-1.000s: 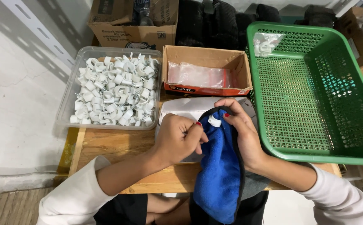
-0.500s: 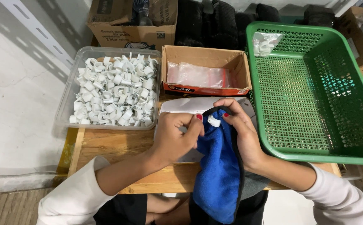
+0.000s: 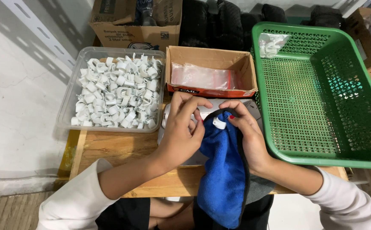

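Note:
My left hand (image 3: 181, 127) and my right hand (image 3: 245, 132) meet over the middle of a small wooden table (image 3: 121, 147). Between their fingertips sits a small white plastic clip (image 3: 219, 123), lying on a blue cloth (image 3: 221, 170) that drapes over my right hand and hangs down past the table's front edge. My right thumb and finger pinch the cloth around the clip; my left fingers curl against it from the left. A white object under the hands is mostly hidden.
A clear tub (image 3: 68, 102) at the left holds several white clips. Behind the hands is a shallow cardboard box (image 3: 211, 55) with clear plastic bags. A large green perforated basket (image 3: 322, 89) at the right holds one bag of clips. Cardboard boxes stand at the back.
My left hand has shifted slightly up and right, its fingers now closer around the clip. The right hand and the cloth stay in place.

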